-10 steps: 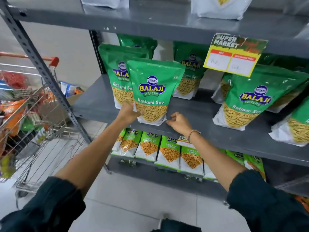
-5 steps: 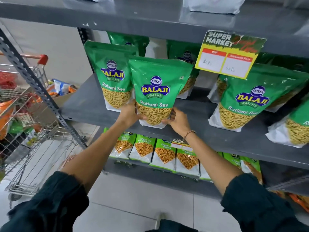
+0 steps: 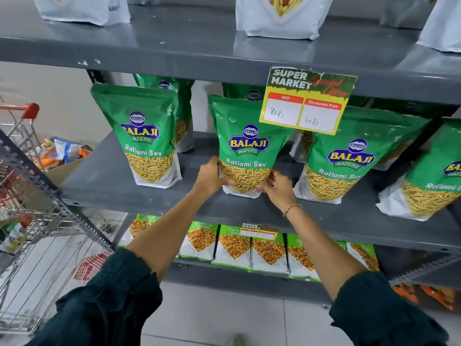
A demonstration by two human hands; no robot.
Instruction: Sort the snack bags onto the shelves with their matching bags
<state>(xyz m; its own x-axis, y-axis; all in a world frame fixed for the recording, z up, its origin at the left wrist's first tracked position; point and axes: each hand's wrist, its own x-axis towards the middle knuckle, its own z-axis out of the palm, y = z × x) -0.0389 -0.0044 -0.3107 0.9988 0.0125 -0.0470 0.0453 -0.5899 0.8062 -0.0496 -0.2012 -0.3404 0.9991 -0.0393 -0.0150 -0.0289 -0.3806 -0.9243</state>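
Note:
A green Balaji Ratlami Sev bag (image 3: pixel 245 143) stands upright on the grey middle shelf (image 3: pixel 107 181). My left hand (image 3: pixel 212 176) grips its lower left side and my right hand (image 3: pixel 278 187) grips its lower right corner. More of the same green bags stand alongside: one to the left (image 3: pixel 147 136), two to the right (image 3: pixel 349 156) (image 3: pixel 431 176), others behind in shadow.
A yellow price tag (image 3: pixel 306 101) hangs from the upper shelf edge, over the held bag's top right. White bags (image 3: pixel 282 13) stand on the top shelf. Chana Jor Garam packs (image 3: pixel 234 245) line the lower shelf. A wire shopping cart (image 3: pixel 27 196) with mixed snacks stands at left.
The held bag has moved right along the shelf, away from the left bag, and now stands deeper on the shelf. My right hand went from beside the bag to gripping it.

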